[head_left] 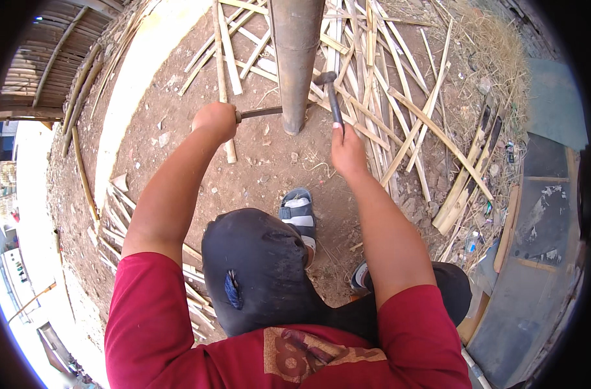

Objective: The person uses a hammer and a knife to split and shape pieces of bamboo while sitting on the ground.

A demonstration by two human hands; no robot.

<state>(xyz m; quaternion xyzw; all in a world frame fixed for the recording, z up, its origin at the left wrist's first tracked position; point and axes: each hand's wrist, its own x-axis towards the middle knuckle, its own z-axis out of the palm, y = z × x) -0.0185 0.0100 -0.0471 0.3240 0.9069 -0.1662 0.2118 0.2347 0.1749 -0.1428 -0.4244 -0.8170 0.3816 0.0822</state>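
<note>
My left hand (216, 122) is closed around the handle of a machete-like knife (262, 112). Its dark blade points right and meets a thick bamboo pole (294, 65); whether it is in the pole or behind it I cannot tell. The pole comes down from the top edge, its lower end near the bare dirt. On the pole's right, my right hand (349, 153) grips a hammer (334, 100) by its dark handle, the head up and apart from the pole.
Split bamboo strips (373, 84) lie in a crossed heap beyond and right of the pole. More strips (195, 298) are at lower left. Dark boards (542, 220) stand along the right side. My sandalled foot (298, 214) rests on the dirt below the pole.
</note>
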